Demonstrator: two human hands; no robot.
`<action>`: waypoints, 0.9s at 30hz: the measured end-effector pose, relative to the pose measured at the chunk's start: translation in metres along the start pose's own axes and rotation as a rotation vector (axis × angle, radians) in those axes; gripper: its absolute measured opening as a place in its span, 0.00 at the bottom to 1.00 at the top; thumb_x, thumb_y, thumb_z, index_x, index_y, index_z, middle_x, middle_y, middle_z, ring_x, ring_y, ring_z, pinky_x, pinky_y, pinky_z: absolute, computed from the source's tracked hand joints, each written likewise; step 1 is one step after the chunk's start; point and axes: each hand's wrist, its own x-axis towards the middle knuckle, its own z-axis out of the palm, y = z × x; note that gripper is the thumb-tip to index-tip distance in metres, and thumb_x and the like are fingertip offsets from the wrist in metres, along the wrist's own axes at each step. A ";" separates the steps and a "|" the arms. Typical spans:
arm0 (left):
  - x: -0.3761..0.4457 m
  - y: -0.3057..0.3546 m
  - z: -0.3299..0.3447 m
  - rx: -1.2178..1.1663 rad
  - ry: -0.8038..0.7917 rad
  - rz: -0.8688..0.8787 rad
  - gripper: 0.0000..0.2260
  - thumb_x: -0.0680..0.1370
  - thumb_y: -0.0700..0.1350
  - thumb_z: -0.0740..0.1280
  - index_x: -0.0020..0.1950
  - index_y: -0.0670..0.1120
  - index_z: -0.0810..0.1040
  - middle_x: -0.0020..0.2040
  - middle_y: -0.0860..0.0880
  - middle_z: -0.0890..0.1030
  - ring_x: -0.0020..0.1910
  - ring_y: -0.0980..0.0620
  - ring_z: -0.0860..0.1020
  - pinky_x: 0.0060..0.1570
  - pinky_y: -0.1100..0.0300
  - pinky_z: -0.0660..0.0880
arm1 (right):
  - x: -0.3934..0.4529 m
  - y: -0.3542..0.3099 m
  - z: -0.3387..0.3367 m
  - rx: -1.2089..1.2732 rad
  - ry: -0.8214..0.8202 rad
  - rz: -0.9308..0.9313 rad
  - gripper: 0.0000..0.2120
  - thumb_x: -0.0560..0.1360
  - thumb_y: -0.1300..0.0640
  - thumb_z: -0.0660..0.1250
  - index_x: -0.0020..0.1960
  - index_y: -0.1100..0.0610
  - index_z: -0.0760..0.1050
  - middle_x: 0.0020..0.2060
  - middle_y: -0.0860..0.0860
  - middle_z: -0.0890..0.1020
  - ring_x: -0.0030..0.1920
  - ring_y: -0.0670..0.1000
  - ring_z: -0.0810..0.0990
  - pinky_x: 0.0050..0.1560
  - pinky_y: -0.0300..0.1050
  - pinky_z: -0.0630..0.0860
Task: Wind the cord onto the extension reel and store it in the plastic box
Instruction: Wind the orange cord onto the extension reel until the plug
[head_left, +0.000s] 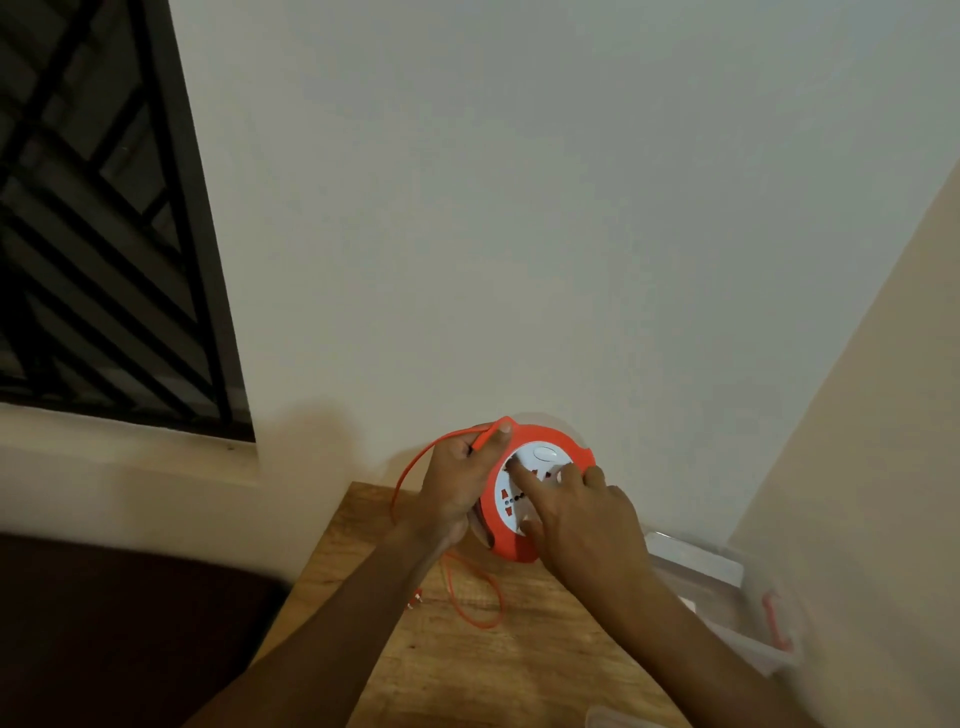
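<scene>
head view: the reel sits low in the frame's centre, held up above the wooden surface, its white socket face turned toward the camera. the left hand grips its left rim and pinches the cord at the top edge; the right hand lies on the face with straight fingers, forefinger pressed near the hub. the cord arcs out left of the left hand, drops behind the wrist and loops on the surface below, ending at a plug. slack lies below and left, so winding likely draws from there. the box is at lower right, nearer the right hand, partly cut off. the wound coil is hidden.
</scene>
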 end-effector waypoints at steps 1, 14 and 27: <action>-0.001 0.000 0.001 0.019 -0.006 0.016 0.13 0.73 0.63 0.71 0.48 0.58 0.89 0.48 0.50 0.91 0.45 0.47 0.90 0.39 0.57 0.85 | 0.001 -0.002 0.001 0.007 -0.012 0.012 0.32 0.75 0.50 0.68 0.73 0.45 0.55 0.55 0.60 0.79 0.49 0.61 0.80 0.40 0.50 0.78; -0.008 -0.013 -0.005 0.024 0.037 0.114 0.19 0.79 0.54 0.73 0.35 0.42 0.79 0.32 0.44 0.78 0.33 0.47 0.77 0.37 0.56 0.75 | 0.009 0.006 0.017 0.570 -0.021 0.280 0.34 0.65 0.33 0.70 0.67 0.44 0.70 0.54 0.48 0.84 0.49 0.52 0.83 0.44 0.44 0.77; 0.007 -0.021 -0.006 0.015 0.127 0.124 0.10 0.79 0.58 0.71 0.43 0.56 0.88 0.40 0.52 0.90 0.37 0.53 0.88 0.35 0.61 0.83 | -0.002 -0.014 0.008 2.025 -0.238 0.947 0.27 0.68 0.50 0.74 0.64 0.55 0.71 0.48 0.58 0.86 0.23 0.44 0.67 0.22 0.38 0.66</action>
